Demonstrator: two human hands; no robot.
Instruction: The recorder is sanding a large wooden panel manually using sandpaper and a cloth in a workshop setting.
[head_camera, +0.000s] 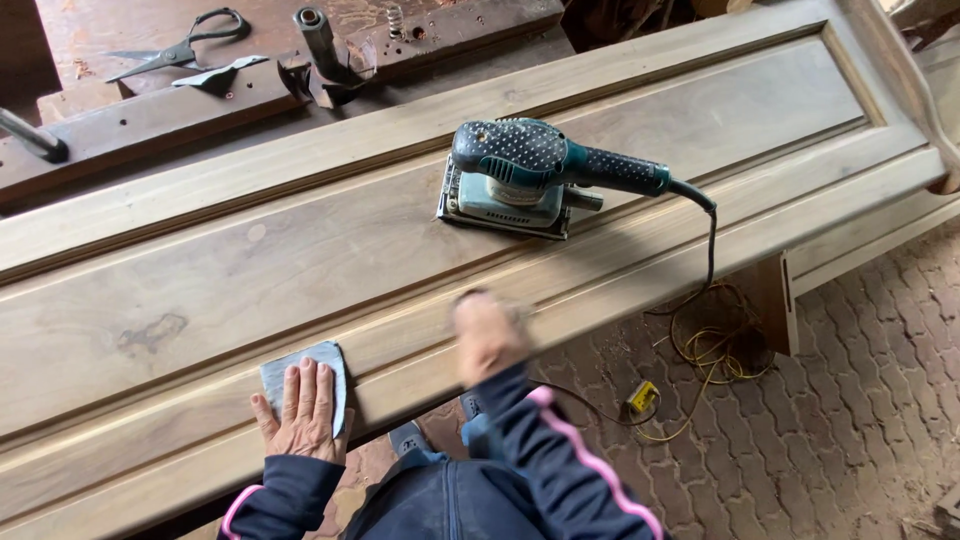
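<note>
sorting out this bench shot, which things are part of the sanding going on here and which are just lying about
In use:
- left hand, flat on a grey sandpaper sheet
- right hand, blurred, on the wooden door panel
- teal electric sander, parked on the panel

Lying about:
- scissors on the back bench
- metal clamp post
- yellow cable coil on the brick floor

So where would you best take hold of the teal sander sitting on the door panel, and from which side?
Probably by the dotted black top handle of the sander, coming from above. It sits flat on its pad on the wooden door panel, so the handle faces up with nothing over it. The rear grip runs right toward the cord, so a hand would likely wrap with fingers across, clear of the cord.
</note>
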